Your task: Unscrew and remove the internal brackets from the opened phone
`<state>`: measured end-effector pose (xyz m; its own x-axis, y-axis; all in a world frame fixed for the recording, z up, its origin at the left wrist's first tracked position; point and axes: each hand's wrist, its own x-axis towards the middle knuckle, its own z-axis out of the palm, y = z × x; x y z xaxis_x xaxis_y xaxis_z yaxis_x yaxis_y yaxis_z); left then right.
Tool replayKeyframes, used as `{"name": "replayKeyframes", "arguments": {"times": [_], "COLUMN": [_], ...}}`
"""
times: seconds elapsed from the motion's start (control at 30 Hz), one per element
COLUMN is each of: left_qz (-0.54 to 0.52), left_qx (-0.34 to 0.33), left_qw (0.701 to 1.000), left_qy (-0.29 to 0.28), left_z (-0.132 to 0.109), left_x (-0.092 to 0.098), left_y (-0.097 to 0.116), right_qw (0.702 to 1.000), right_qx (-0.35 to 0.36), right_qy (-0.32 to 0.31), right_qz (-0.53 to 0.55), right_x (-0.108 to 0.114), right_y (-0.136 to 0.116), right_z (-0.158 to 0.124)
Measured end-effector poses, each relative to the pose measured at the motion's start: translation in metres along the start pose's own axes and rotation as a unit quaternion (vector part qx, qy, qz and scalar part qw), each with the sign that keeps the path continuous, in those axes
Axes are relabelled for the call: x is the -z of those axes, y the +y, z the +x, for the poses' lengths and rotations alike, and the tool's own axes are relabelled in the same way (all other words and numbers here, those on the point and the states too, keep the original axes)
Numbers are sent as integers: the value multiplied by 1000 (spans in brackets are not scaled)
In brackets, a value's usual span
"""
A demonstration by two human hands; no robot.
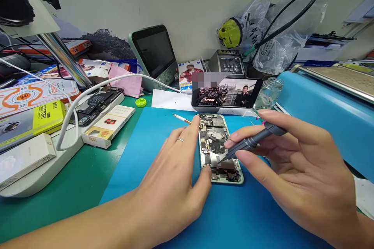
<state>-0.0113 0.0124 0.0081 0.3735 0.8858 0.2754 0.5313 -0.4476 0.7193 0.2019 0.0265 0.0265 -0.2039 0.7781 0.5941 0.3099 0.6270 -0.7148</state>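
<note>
An opened phone [216,137] lies on a blue mat, its inner parts and pale green frame showing. My left hand [175,175] rests along its left side, index finger by the upper edge and thumb by the lower edge, fingers apart. Pinched in my right hand [309,167] is a dark grey precision screwdriver [248,144], tilted so its tip meets or nearly meets the phone's lower part; contact I cannot tell. Beyond my left index finger lies a thin white and brown stick like a cigarette [181,118], partly hidden.
Behind the mat stands a phone playing a video [230,93], beside a glass jar [270,91]. At left are a cigarette box [109,126], another opened phone [97,105], a green cap [140,102] and a white cable [117,78]. A blue machine [327,120] borders the right.
</note>
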Motion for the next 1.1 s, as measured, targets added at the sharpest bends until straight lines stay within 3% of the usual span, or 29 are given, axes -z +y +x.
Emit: {"name": "replayKeyframes", "arguments": {"times": [0.77,1.1], "left_qz": [2,30], "left_qx": [3,-5], "left_qw": [1000,1000], "left_qy": [-8,0], "left_z": [-1,-1], "left_x": [-3,-5], "left_y": [-3,-5], "right_qw": [998,996], "right_qx": [-3,27], "right_qy": [-53,-72], "right_qz": [-18,-37], "right_x": [2,4], "right_y": [5,9], "right_z": [-2,-3]}}
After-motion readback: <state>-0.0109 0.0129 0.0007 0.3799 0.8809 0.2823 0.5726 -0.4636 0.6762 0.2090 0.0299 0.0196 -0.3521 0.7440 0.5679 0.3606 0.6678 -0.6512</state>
